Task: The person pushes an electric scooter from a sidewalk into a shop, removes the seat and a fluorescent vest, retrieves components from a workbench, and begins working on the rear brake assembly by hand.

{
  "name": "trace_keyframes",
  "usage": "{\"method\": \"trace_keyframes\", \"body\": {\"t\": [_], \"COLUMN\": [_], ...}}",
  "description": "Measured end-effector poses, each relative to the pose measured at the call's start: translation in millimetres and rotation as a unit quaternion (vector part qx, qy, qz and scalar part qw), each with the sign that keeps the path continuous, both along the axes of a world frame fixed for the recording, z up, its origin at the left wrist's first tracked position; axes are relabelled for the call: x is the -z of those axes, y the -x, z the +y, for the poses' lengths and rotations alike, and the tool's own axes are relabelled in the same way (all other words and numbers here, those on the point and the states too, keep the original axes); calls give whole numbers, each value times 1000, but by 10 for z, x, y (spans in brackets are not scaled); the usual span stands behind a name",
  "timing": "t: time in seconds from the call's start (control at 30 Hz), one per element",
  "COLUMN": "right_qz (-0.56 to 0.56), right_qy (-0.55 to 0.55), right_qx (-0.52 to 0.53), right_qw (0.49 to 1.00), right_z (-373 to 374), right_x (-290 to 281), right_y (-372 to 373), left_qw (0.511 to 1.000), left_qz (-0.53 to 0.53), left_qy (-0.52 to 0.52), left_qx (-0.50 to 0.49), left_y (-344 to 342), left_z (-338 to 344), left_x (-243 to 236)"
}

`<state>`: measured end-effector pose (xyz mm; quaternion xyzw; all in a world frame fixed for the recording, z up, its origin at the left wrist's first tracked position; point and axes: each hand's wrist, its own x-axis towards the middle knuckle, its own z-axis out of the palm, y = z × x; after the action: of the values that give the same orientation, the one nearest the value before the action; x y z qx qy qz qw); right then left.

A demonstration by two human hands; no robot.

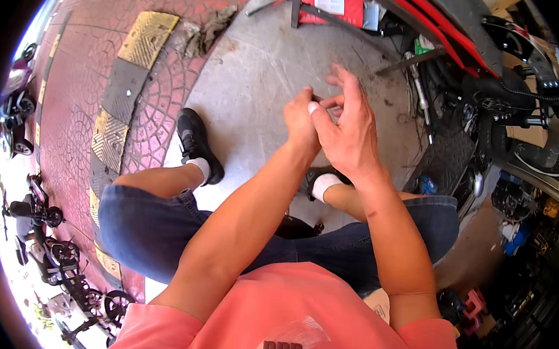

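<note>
My left hand (302,118) is raised over the grey concrete floor (247,76) in front of my seated body, its fingers curled and largely hidden by my other hand. Something small and dark shows at its fingertips, too small to make out. My right hand (349,127) overlaps it from the right, thumb against it, with the other fingers apart, bent and slightly blurred.
A red and black vehicle frame (448,37) stands at upper right, with tools (419,87) and parts below. A red box (327,17) lies at the top. Yellow-and-black ramp strips (147,38) edge the pink paving (70,149). Parked two-wheelers (63,251) line the left.
</note>
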<state>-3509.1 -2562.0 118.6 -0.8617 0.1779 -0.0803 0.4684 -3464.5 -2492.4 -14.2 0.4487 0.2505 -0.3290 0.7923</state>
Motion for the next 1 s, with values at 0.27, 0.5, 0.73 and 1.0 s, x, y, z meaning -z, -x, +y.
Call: {"method": "trace_keyframes", "body": {"t": [0.27,0.5,0.73,1.0], "right_qz": [-66,-96,-184,-257], "right_qy": [257,311,268,18], "right_qx": [-8,-5,80,260], "right_qw": [964,945,942,931], "right_z": [209,664,1671,2603], "right_x": [172,-51,383,532], "right_y": [764,1538,1962,2735], "left_qw": [743,774,843,912], "left_qz": [-449,-416,-429,-279], "left_qy": [-344,-280,-205,-217], "left_qx": [359,388,253,209], "left_y": [966,2194,2366,1515], "left_z": [405,1096,1646,1556], "left_x": [377,-487,100,-183]}}
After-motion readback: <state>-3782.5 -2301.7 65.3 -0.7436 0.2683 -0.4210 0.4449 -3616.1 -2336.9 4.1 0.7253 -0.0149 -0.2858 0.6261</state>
